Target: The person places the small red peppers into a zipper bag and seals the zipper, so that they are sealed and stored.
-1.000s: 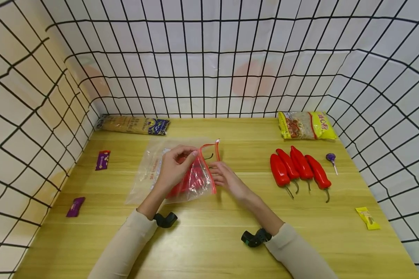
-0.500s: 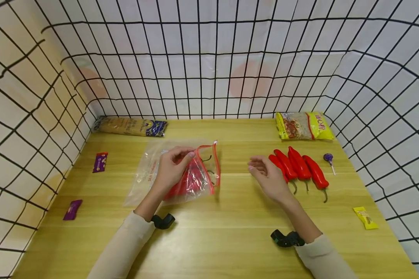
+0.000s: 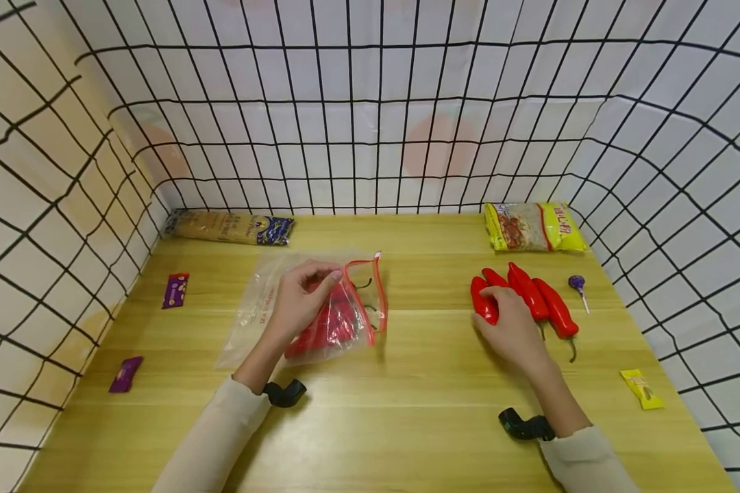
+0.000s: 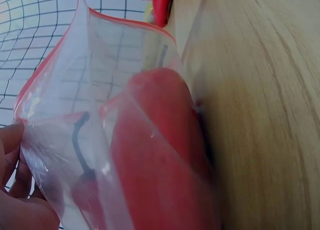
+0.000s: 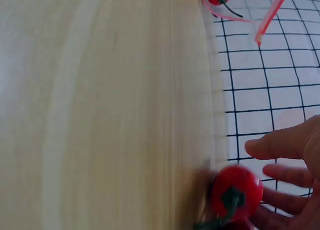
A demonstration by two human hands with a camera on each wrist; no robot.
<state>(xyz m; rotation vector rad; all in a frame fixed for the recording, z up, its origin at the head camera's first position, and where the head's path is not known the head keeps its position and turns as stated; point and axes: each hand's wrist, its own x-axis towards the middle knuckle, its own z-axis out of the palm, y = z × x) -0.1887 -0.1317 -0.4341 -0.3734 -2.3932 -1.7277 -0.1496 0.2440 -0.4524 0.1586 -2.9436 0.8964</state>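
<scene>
On the left-middle of the table lies a clear zip bag [image 3: 243,332] with a red-edged mouth facing right. Several red chili peppers [image 3: 329,325] show through its plastic, their dark stems toward the mouth. My left hand [image 3: 304,298] pinches the upper side of the bag near the mouth, which gapes. Over at the right, my right hand [image 3: 518,335] reaches down over the leftmost loose pepper [image 3: 483,301]. In the right wrist view, the thumb [image 5: 277,144] stands apart from that pepper [image 5: 235,190], with the other fingers beside it. More loose peppers [image 3: 555,311] lie alongside, one partly hidden by this hand.
A noodle packet [image 3: 222,227] lies at the back left, a yellow food packet [image 3: 530,227] at the back right. Purple wrapped candies [image 3: 175,291] are on the left; a lollipop [image 3: 577,283] and a yellow candy [image 3: 641,389] on the right. Black wire mesh [image 3: 364,144] encloses the sides and back.
My right hand has left the bag's mouth and moved right to the loose peppers, dipping over the leftmost one. The left hand keeps its hold on the bag.
</scene>
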